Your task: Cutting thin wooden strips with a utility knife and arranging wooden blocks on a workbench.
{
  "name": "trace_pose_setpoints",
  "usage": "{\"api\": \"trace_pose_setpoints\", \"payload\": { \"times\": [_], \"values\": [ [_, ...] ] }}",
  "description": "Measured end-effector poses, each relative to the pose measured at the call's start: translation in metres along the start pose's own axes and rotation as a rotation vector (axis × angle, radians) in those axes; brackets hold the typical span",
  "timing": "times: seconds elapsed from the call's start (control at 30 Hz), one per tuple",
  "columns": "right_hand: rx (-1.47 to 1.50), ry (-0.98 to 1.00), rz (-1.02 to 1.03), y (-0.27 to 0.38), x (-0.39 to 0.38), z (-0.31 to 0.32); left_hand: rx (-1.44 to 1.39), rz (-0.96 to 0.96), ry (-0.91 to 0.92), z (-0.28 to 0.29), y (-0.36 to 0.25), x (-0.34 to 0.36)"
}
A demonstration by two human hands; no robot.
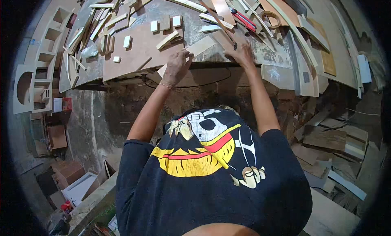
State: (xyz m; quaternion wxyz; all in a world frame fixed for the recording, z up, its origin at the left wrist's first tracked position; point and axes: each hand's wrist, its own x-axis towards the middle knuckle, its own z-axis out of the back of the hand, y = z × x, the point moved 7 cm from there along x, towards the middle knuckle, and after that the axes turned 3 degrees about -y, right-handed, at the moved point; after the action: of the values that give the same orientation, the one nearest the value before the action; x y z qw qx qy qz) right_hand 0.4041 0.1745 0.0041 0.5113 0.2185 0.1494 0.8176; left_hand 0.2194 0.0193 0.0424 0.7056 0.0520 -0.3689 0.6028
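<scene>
Head view, and both hands were up at the bench [191, 26], upper centre of the frame! Left hand [176, 68], just left of centre, lay over a pale wooden strip [202, 46], its fingers bent toward the right; whether they pinched it, I couldn't tell. That strip slanted across the upper middle, its far end between the two hands. Over to the right hand [241, 56]: thumb apart from the fingers, spread wide at the lower tip of a long dark stick [218, 18], beside a brown board [223, 40]; contact was hard to judge. Above it, upper right, lay a red-and-black tool [244, 21] and a brown ring [271, 19]. Upper left, white-topped blocks [154, 26] dotted a brown panel [142, 49].
</scene>
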Motion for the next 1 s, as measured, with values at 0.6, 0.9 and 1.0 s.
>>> {"api": "trace_pose_setpoints", "payload": {
  "times": [0.6, 0.9, 1.0],
  "values": [
    [0.189, 0.204, 0.384, -0.006, 0.015, -0.030, 0.020, -0.142, 0.124, 0.004, -0.023, 0.009],
    [0.254, 0.052, -0.175, -0.036, -0.047, 0.012, -0.134, -0.072, 0.302, -0.070, -0.017, 0.027],
    [0.318, -0.011, -0.283, -0.040, -0.083, 0.008, -0.164, -0.180, 0.261, -0.092, -0.027, 0.038]
  ]
}}
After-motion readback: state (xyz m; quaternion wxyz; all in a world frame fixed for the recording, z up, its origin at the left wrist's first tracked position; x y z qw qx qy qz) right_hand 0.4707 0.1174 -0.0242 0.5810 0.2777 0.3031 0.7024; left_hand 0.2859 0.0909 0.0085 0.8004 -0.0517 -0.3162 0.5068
